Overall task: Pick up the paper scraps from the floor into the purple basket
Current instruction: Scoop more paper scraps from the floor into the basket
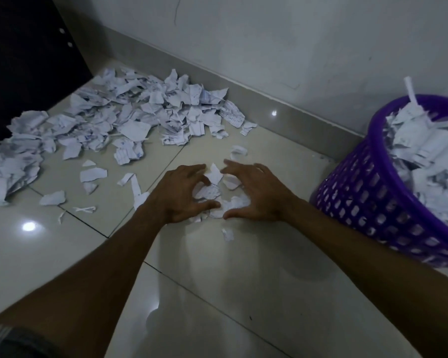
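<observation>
The purple basket is already heaped with scraps to its rim, so part of the task is judged done. A large pile of paper scraps is left on the floor against the baseboard, with loose pieces scattered between that pile and the hands. A small cluster of scraps is being gathered between the left hand and the right hand. The fingers of both hands are spread and curved inward, cupped around the cluster; a firm grip is not shown. The basket stands to the right, near the right forearm, close to the wall. Bare tile is available between the hands and the basket for the transfer. A dark panel bounds the pile on the left.
</observation>
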